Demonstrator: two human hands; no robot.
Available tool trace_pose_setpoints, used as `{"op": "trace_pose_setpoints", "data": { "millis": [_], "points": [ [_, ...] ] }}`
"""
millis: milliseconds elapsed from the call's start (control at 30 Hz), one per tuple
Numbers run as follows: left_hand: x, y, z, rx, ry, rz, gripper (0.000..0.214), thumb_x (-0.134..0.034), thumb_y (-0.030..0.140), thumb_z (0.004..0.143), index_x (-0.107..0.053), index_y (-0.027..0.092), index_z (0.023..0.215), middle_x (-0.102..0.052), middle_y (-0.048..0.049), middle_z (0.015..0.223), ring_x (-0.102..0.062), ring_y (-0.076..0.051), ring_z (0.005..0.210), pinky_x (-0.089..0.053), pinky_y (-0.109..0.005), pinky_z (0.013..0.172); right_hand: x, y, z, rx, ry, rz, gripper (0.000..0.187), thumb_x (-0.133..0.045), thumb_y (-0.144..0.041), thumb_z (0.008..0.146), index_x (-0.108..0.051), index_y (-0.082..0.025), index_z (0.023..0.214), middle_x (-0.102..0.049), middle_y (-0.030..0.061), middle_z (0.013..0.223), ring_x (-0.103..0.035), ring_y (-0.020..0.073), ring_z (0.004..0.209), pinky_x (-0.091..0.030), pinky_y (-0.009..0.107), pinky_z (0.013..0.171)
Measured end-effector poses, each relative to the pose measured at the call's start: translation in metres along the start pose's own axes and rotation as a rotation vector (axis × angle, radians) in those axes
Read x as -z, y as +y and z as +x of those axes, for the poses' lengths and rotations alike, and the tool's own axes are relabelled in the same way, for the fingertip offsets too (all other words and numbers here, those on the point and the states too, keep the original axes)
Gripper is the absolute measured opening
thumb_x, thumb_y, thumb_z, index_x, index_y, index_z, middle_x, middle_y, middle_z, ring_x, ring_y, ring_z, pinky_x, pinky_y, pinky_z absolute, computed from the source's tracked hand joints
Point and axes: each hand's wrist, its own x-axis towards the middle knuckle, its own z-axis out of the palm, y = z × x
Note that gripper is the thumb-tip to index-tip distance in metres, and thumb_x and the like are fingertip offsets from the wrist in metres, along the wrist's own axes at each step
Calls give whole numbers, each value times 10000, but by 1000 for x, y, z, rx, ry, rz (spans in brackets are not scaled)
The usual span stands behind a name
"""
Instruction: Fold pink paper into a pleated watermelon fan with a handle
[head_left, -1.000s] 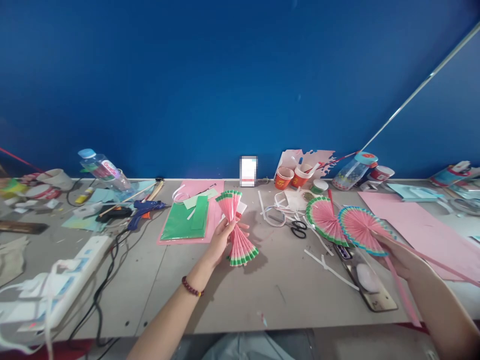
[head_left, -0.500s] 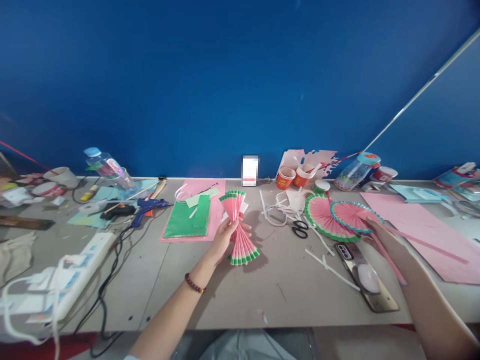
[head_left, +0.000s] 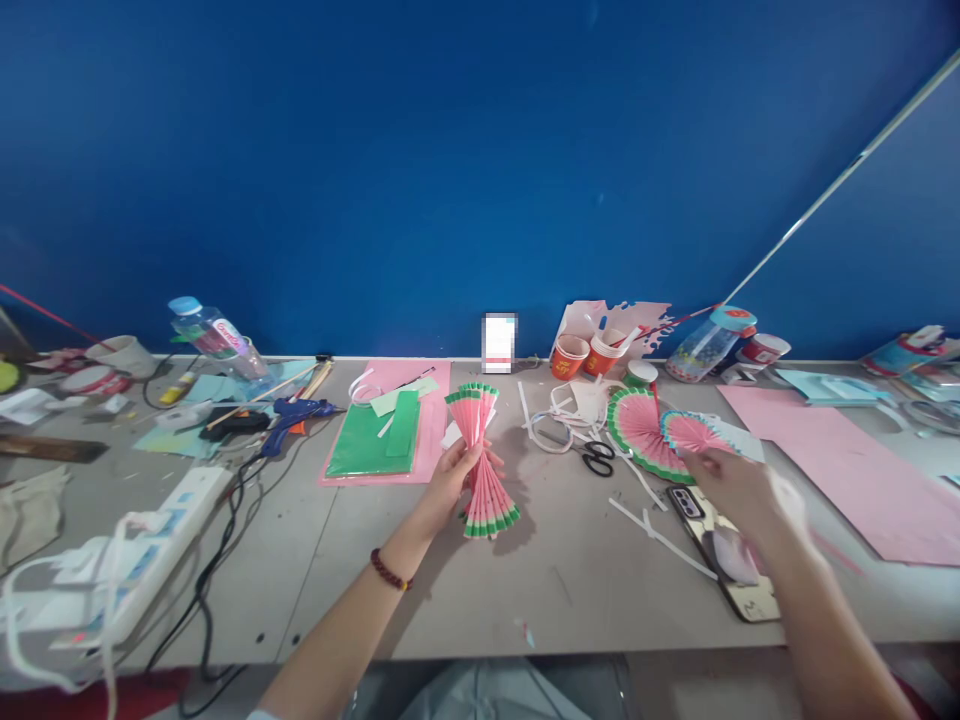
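Note:
My left hand (head_left: 456, 478) is closed round the pinched middle of a pleated paper fan (head_left: 491, 505), pink with white and green edges, which flares out at both ends above the table. To the right, my right hand (head_left: 739, 492) hovers over the lower edge of a round pleated fan with a blue rim (head_left: 694, 432). Its fingers are pinched together, blurred by motion, and what they hold, if anything, cannot be made out. A larger green-rimmed round fan (head_left: 637, 430) lies partly beneath the blue-rimmed one. Below the hand are a phone (head_left: 754, 603) and a white mouse (head_left: 733, 556) on it.
Black-handled scissors (head_left: 598, 458) and white paper strips (head_left: 660, 540) lie right of centre. Red paper cups (head_left: 570, 357) stand by the blue wall. Green sheets (head_left: 375, 440), a blue glue gun (head_left: 296, 420), a bottle (head_left: 217, 335) and a power strip (head_left: 172, 545) are left. Pink paper (head_left: 847, 470) lies right.
My right hand has moved left and towards me, off the blue-rimmed fan's right side, and its fingers have drawn together. The fan in my left hand has turned slightly more upright.

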Motion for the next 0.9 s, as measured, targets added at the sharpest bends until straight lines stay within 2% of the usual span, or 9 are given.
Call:
{"op": "trace_pose_setpoints", "data": {
  "millis": [67, 133, 200, 233, 367, 433, 533, 767, 900],
  "points": [
    [-1, -1, -1, 10, -27, -22, 407, -649, 479, 753, -577, 180, 1019, -686, -59, 853, -674, -194, 724, -487, -259, 612, -10, -50, -18, 153, -129, 194, 342, -539, -547, 753, -696, -245, 769, -679, 70, 726, -601, 220, 637, -405, 305, 558],
    [-1, -3, -1, 28, -43, -64, 382, -665, 467, 742, -590, 179, 982, -681, -49, 826, -669, -185, 697, -491, -265, 617, -28, -99, -34, 281, -393, 509, 341, -545, -539, 766, -696, -238, 821, -685, 41, 743, -575, 168, 579, -395, 256, 502],
    [-1, -5, 0, 43, -49, -110, 359, -686, 450, 726, -603, 178, 945, -677, -36, 790, -663, -176, 657, -495, -269, 609, -48, -140, -46, 282, -700, 793, 383, -558, -562, 761, -689, -217, 864, -673, 32, 749, -499, 113, 458, -330, 225, 394],
    [-1, -7, 0, 48, -56, -129, 352, -691, 442, 724, -611, 178, 942, -677, -33, 781, -661, -174, 646, -498, -271, 608, -58, -155, -51, 292, -844, 911, 400, -573, -566, 756, -685, -203, 883, -651, 24, 699, -486, 102, 449, -318, 214, 379],
    [-2, -11, 2, 63, -114, -160, 395, -685, 440, 735, -626, 164, 1011, -690, -53, 772, -662, -184, 622, -510, -293, 613, -81, -187, -66, 262, -1089, 1330, 357, -590, -514, 787, -642, -190, 927, -548, -27, 607, -502, 84, 512, -316, 185, 414],
    [-3, -11, 2, 77, -142, -153, 449, -674, 467, 739, -616, 154, 1056, -695, -70, 773, -663, -195, 605, -512, -299, 585, -86, -189, -70, 222, -1109, 1478, 319, -616, -468, 787, -623, -186, 936, -498, -52, 560, -475, 79, 486, -346, 198, 441],
    [-4, -10, 1, 104, -178, -116, 505, -651, 513, 743, -605, 139, 1079, -694, -94, 785, -663, -206, 583, -510, -297, 529, -92, -185, -73, 143, -1034, 1615, 271, -673, -403, 754, -615, -182, 901, -528, -50, 609, -454, 70, 472, -370, 211, 454],
    [-5, -12, -1, 166, -154, -35, 466, -605, 537, 764, -591, 140, 1007, -651, -50, 627, -608, -177, 463, -492, -295, 472, -106, -177, -70, 50, -873, 1649, 219, -749, -334, 671, -630, -185, 779, -617, -28, 669, -490, 67, 531, -334, 196, 478],
    [-6, -16, 0, 131, -113, -9, 382, -636, 501, 745, -603, 145, 878, -641, -39, 596, -610, -173, 500, -470, -271, 500, -103, -178, -74, 117, -892, 1660, 222, -769, -309, 646, -607, -185, 734, -569, -48, 608, -427, 58, 494, -317, 203, 478]
  ]
}}
